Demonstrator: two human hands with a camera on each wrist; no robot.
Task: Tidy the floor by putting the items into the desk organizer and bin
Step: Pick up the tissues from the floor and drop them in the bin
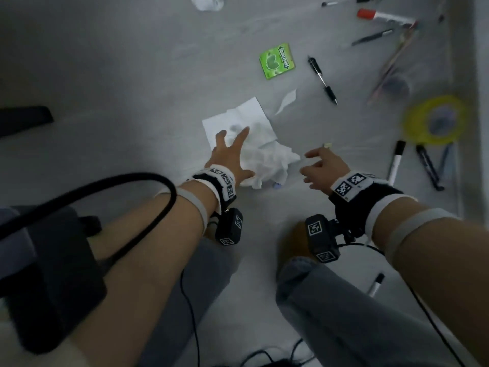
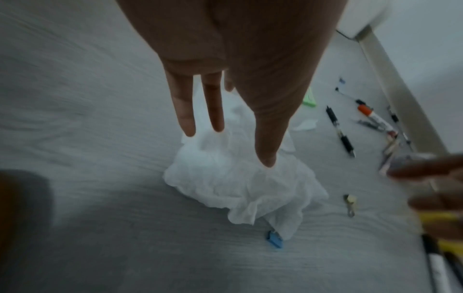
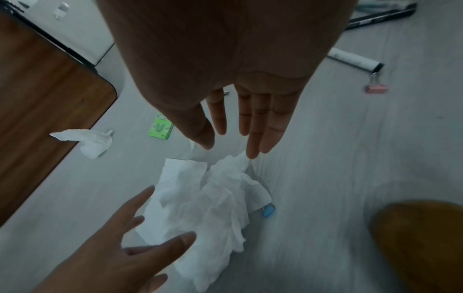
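Note:
A crumpled white tissue [image 1: 267, 160] [image 2: 240, 182] [image 3: 213, 198] lies on the grey floor, overlapping a flat white napkin [image 1: 238, 117]. My left hand [image 1: 232, 152] [image 2: 229, 146] hovers over both with fingers spread and straight, holding nothing. My right hand [image 1: 311, 165] [image 3: 230, 148] is open just right of the tissue, its fingertips near the tissue's edge. A blue binder clip [image 1: 277, 185] [image 2: 274, 238] [image 3: 268, 210] peeks out from under the tissue. A small pale clip [image 1: 327, 145] [image 2: 350, 202] lies beyond the right hand.
Scattered further out are a green gum pack [image 1: 277, 60], a black pen [image 1: 322, 80], a red-capped marker [image 1: 383, 16], a yellow tape roll [image 1: 434, 120], more markers [image 1: 396, 161] and another tissue [image 1: 207, 2]. A pink clip [image 3: 375, 88] and a wooden panel [image 3: 37, 99] flank the area.

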